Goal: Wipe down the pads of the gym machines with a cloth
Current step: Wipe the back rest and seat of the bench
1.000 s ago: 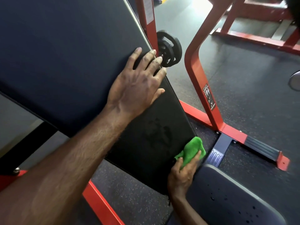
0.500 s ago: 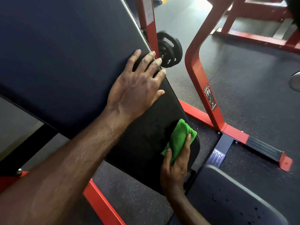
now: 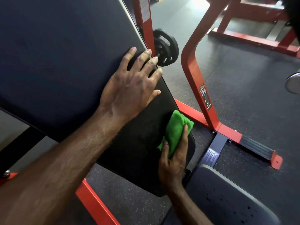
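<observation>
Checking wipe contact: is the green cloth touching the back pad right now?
Touching. The head view shows the right hand holding the green cloth flat against the back pad near its lower corner, with no gap visible between them.

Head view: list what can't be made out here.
- Back pad: top and left cut off by the frame; left hand and forearm cover part.
- Green cloth: lower part hidden under right hand.
- Frame sticker: print too small to read.

Single head view: above back pad (image 3: 65, 65), facing forward and down, close range. Pad fills upper left; red frame (image 3: 194, 75) right of pad.
</observation>
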The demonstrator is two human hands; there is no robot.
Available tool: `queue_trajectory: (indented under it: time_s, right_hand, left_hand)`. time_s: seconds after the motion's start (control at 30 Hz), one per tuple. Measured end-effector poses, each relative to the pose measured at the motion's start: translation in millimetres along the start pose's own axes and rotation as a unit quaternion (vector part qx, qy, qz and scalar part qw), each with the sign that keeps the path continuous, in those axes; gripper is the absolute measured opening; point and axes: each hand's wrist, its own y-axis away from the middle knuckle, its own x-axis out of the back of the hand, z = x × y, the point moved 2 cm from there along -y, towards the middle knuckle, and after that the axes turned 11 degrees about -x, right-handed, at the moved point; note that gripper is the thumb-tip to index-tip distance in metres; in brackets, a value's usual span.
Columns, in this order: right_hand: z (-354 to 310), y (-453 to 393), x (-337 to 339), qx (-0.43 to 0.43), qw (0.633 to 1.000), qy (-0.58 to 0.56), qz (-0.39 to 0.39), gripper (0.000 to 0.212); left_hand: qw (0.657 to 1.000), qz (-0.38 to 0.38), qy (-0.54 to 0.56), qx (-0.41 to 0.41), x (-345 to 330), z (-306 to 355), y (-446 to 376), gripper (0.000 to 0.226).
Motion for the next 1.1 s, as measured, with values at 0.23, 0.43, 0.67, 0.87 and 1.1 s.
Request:
queue_trajectory:
  time_s: [0.23,0.43,0.67,0.87,1.1]
  right_hand:
    - [8,-28,-2,-0.131,0.989,-0.001,0.067,0.078]
    - [14,-49,9,-0.031,0.999,0.017,0.027,0.075]
    - [-38,-63,-7,0.031,0.999,-0.009,-0.007,0.071]
    - [-25,-93,5,-0.124,0.992,0.008,0.03,0.071]
    - [-36,-82,-3,0.011,1.0,0.02,-0.016,0.072]
  left_hand:
    - [1.0,0.0,0.003,0.0,2,0,-1,0.056]
    - [1.0,-0.006,0.015,0.004,0,3,1,0.056]
    - [1.0,-0.001,0.017,0.005,1,3,0,0.056]
    - [1.0,-0.012,0.022,0.006,3,4,-1,0.055]
    - [1.0,-0.005,0.019,0.009,-1,8,1,0.053]
